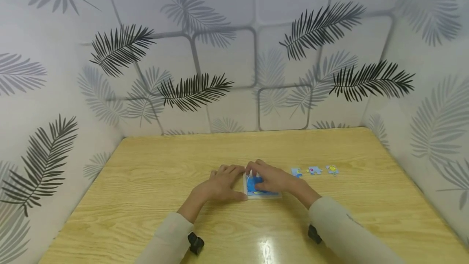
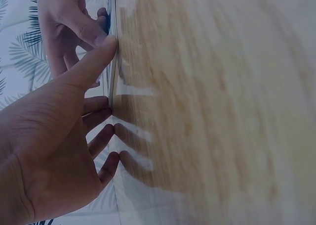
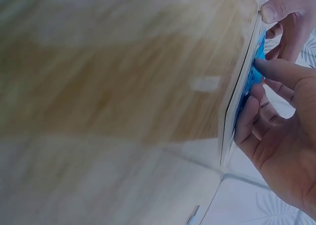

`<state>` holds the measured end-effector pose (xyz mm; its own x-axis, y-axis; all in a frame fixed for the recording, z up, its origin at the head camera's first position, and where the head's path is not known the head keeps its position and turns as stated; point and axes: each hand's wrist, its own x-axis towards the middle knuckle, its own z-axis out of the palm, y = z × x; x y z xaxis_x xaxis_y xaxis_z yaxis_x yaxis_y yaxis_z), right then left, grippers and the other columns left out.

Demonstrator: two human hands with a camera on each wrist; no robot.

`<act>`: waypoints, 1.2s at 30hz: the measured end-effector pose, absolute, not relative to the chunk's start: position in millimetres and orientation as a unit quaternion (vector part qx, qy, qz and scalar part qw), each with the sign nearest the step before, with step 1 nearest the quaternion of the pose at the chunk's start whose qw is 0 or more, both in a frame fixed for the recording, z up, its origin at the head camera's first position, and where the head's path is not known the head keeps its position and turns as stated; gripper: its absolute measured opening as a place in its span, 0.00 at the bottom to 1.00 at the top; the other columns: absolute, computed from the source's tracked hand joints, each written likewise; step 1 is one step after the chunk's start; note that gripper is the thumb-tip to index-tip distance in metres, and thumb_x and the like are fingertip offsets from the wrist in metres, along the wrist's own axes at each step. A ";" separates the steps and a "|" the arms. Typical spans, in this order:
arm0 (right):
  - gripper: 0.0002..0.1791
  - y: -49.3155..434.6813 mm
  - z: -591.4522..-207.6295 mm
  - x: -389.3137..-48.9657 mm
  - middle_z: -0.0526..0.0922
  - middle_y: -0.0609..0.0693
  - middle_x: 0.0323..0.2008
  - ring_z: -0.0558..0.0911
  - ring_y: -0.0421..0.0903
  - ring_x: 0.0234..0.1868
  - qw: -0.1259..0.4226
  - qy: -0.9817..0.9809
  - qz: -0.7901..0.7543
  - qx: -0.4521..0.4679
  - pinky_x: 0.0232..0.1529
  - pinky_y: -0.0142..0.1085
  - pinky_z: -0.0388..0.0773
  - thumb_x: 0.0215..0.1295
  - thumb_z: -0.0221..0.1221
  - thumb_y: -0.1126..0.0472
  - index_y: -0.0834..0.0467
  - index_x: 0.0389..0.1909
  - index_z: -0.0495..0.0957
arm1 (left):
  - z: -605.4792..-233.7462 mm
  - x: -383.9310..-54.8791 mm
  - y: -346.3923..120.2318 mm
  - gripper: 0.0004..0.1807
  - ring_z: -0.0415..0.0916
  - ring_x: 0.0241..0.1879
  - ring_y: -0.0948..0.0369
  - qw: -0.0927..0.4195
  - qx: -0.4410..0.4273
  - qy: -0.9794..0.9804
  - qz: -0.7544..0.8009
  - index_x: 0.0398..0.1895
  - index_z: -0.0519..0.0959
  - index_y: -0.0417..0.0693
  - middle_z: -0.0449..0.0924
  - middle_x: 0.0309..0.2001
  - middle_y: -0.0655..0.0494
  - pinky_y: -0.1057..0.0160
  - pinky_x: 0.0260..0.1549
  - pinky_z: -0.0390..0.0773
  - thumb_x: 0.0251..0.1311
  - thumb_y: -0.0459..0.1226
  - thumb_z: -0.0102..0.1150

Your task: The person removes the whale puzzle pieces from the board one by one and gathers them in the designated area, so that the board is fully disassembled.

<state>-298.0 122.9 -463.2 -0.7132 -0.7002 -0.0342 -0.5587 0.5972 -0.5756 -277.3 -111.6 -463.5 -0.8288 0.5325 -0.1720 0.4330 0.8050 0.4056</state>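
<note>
A shallow puzzle tray (image 1: pixel 264 197) with a white rim and a blue picture lies on the table. My left hand (image 1: pixel 222 185) spans its left side, thumb at the near corner and forefinger by the far corner. In the left wrist view its other fingertips (image 2: pixel 114 158) rest on the tabletop. My right hand (image 1: pixel 272 177) is over the tray with bent fingers. In the right wrist view, its thumb and fingers pinch a blue puzzle piece (image 3: pixel 257 76) right at the picture's surface. The right hand covers part of the picture.
To the right of the tray, loose puzzle pieces lie in a row: a blue one (image 1: pixel 296 172), one with a pink swirl (image 1: pixel 314 170) and one with a yellow sun (image 1: pixel 332 169). The wooden table (image 1: pixel 146 199) meets a leaf-patterned wall covering (image 1: pixel 227 109) at the back.
</note>
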 end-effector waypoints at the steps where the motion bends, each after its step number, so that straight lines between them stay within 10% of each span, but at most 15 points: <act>1: 0.19 122.1 -463.1 -298.0 0.74 0.55 0.53 0.79 0.51 0.50 0.130 0.886 -0.269 -0.355 0.50 0.51 0.82 0.72 0.64 0.64 0.54 0.59 0.72 | -463.5 -277.2 -111.7 0.48 0.51 0.78 0.43 0.138 0.258 0.940 0.177 0.82 0.58 0.55 0.58 0.80 0.50 0.29 0.71 0.51 0.64 0.60 0.67; 36: 0.13 119.9 -458.3 -293.2 0.82 0.50 0.47 0.83 0.50 0.48 0.058 0.893 -0.225 -0.385 0.48 0.46 0.84 0.67 0.69 0.61 0.53 0.51 0.86 | -462.9 -277.5 -114.0 0.46 0.53 0.76 0.47 0.138 0.268 0.937 0.176 0.81 0.59 0.57 0.58 0.80 0.54 0.33 0.68 0.56 0.65 0.61 0.64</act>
<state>-293.2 119.9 -458.3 -0.6970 -0.7136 0.0698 -0.6615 0.6024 -0.4467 -277.5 -114.0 -462.9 -0.8184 0.5505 -0.1645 0.4531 0.7945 0.4043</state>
